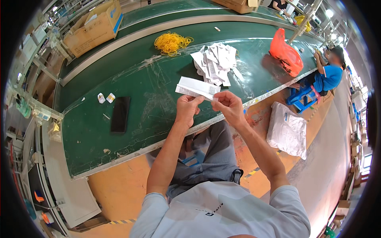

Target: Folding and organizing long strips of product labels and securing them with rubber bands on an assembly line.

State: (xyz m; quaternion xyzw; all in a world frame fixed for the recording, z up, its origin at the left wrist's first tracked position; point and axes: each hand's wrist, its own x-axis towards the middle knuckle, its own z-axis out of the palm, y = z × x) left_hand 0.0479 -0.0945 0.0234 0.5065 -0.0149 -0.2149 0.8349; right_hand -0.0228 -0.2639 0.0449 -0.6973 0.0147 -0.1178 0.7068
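Note:
Between my two hands is a folded white paper sheet with fine print, held above the green table near its front edge. My left hand pinches its lower edge, thumb on top. At the right end of the sheet, my right hand grips the corner with thumb and curled fingers. Just beyond the sheet lies a loose heap of white printed papers. Left of that heap is a tangle of yellow rubber bands.
A black phone and two small wrappers lie on the table's left. A red plastic bag stands to the right, a wrapped white package below it on the floor. A cardboard box is far left; a seated person works at right.

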